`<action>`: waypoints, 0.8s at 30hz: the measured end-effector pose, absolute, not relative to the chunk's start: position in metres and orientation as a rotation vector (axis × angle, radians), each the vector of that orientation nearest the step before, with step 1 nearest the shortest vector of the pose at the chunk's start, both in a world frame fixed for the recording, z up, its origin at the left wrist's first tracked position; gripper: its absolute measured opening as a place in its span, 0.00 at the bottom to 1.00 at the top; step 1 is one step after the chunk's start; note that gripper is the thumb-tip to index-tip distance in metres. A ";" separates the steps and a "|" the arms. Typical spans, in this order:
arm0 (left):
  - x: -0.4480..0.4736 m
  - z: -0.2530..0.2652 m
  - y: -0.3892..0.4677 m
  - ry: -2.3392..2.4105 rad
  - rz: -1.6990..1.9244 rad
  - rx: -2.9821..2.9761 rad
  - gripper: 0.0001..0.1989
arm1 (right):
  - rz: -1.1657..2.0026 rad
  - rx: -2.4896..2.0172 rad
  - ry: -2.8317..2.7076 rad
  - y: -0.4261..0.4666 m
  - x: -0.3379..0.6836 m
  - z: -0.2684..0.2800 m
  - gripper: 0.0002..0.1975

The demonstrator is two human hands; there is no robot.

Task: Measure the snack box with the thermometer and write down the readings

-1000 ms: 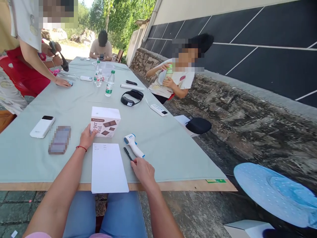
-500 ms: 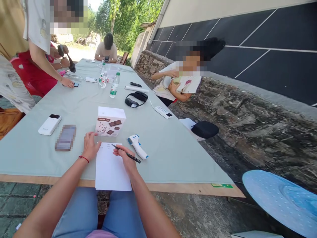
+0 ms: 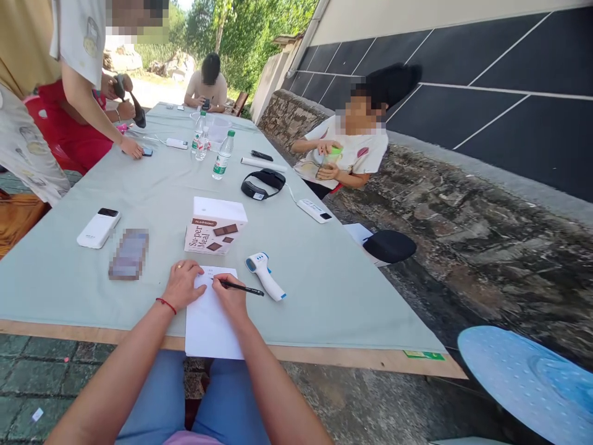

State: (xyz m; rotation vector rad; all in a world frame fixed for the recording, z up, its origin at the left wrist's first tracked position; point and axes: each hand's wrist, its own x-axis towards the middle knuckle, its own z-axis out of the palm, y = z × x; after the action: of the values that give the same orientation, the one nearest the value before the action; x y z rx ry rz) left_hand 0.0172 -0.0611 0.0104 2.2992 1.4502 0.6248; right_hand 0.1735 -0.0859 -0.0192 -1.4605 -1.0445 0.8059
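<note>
The right hand (image 3: 231,303) holds a black pen (image 3: 245,288) over white paper (image 3: 206,327)

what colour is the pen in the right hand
Black: the pen in the right hand shows best in the head view.

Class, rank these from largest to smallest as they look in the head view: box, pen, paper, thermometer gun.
1. Paper, counting its covered part
2. Box
3. Thermometer gun
4. Pen, long but thinnest
Nearness to the camera may enlarge the paper.

Blue trousers (image 3: 236,398), a pink top (image 3: 192,439) and a thin red bracelet (image 3: 165,303) are worn.
</note>
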 end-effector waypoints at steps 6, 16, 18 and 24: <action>0.019 0.013 -0.063 1.465 0.592 2.281 0.13 | 0.851 -1.491 -1.112 -0.084 0.180 -0.018 0.08; 0.019 0.013 -0.063 1.458 0.598 2.260 0.13 | 0.771 -1.587 -1.101 -0.088 0.178 -0.025 0.09; 0.019 0.013 -0.063 1.459 0.606 2.262 0.12 | 0.763 -1.596 -1.130 -0.088 0.178 -0.025 0.09; 0.018 0.012 -0.063 1.449 0.621 2.266 0.12 | 0.758 -1.596 -1.154 -0.089 0.177 -0.025 0.09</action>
State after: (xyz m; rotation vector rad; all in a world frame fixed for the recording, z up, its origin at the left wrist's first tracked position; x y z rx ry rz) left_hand 0.0185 -0.0627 0.0120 2.2659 1.4492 0.6206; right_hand 0.1773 -0.0887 -0.0252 -1.5958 -1.1537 0.7576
